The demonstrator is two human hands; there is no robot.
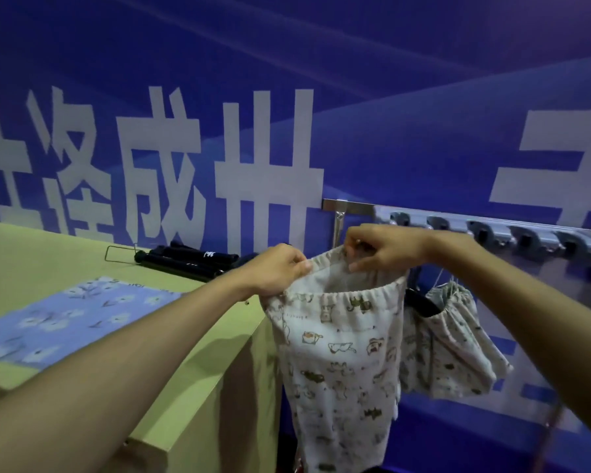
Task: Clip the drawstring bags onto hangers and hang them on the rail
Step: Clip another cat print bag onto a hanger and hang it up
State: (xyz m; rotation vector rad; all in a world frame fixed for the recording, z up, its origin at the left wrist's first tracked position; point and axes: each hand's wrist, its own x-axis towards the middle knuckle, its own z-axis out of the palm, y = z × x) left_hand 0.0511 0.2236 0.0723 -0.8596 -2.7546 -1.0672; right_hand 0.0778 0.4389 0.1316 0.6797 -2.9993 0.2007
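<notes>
Left hand [280, 268] and right hand [382, 249] each pinch the gathered rim of the drawstring bag [342, 353], held up by the rail [492, 230]; next, I reckon, a hanger clip must bite it.

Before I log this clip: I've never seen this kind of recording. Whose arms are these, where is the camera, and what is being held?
There is no machine here. A single camera sits on a person's head, looking forward and down at their own bare arms. The left hand and right hand pinch the gathered rim of a cream animal-print drawstring bag, held up beside the table. A second printed bag hangs below the rail. On the table lie a blue floral cloth and what look like black hangers.
</notes>
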